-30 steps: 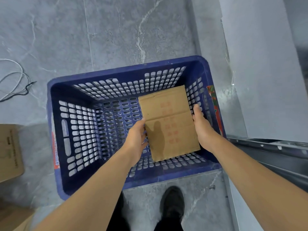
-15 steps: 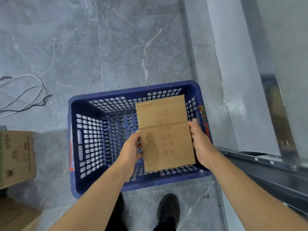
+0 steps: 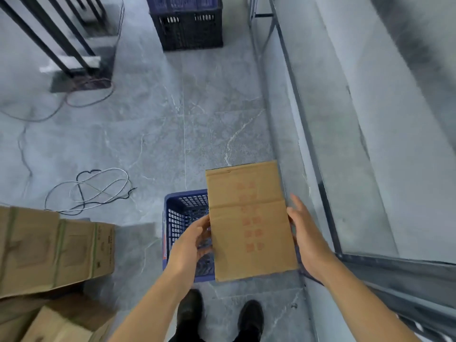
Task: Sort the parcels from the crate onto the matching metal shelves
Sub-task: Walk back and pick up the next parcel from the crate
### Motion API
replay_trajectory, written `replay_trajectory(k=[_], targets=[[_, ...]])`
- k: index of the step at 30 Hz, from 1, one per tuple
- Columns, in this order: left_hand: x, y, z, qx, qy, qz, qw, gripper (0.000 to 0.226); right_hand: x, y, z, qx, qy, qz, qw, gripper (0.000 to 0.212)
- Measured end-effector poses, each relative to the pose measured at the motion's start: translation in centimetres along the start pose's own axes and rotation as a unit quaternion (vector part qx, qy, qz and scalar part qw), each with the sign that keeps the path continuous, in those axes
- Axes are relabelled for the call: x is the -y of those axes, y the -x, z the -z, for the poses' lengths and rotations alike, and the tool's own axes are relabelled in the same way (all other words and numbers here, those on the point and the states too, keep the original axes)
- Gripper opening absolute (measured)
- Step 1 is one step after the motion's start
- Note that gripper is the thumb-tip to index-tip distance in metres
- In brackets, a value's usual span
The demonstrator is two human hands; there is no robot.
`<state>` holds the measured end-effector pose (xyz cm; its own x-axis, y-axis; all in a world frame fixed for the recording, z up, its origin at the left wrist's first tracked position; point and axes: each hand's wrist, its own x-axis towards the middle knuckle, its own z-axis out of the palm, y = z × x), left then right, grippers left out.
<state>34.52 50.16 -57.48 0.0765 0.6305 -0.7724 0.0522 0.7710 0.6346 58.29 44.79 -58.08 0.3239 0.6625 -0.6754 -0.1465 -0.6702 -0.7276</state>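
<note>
A flat brown cardboard parcel with red printed marks is held between both hands, above the blue slotted crate on the floor. My left hand grips its left edge. My right hand presses its right edge with the fingers spread. The parcel covers most of the crate, so the crate's inside is largely hidden. A grey metal shelf runs along the right side, its dark frame rail close to my right forearm.
Large cardboard boxes are stacked at the lower left. Loose cables lie on the grey tiled floor to the left. A second dark blue crate stands far ahead. Black metal posts rise at the upper left. My shoes are below.
The parcel has been lifted up out of the crate with both hands. The view has risen and tilted forward, so more floor and the far crate now show.
</note>
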Motion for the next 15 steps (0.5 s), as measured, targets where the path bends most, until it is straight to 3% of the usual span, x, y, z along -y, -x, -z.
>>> replay_trajectory(k=[5,15], targets=[[-5.8,8.0,1.5,0.023,-0.058,-0.031,0.998,0.054,7.0,8.9,0.5,-0.007,0.033,0.050,0.998,0.048],[-11.5,19.1,4.5,0.043,-0.107,-0.184,0.976,0.048,13.8,20.5,0.3,-0.029,0.035,0.117,0.992,0.056]])
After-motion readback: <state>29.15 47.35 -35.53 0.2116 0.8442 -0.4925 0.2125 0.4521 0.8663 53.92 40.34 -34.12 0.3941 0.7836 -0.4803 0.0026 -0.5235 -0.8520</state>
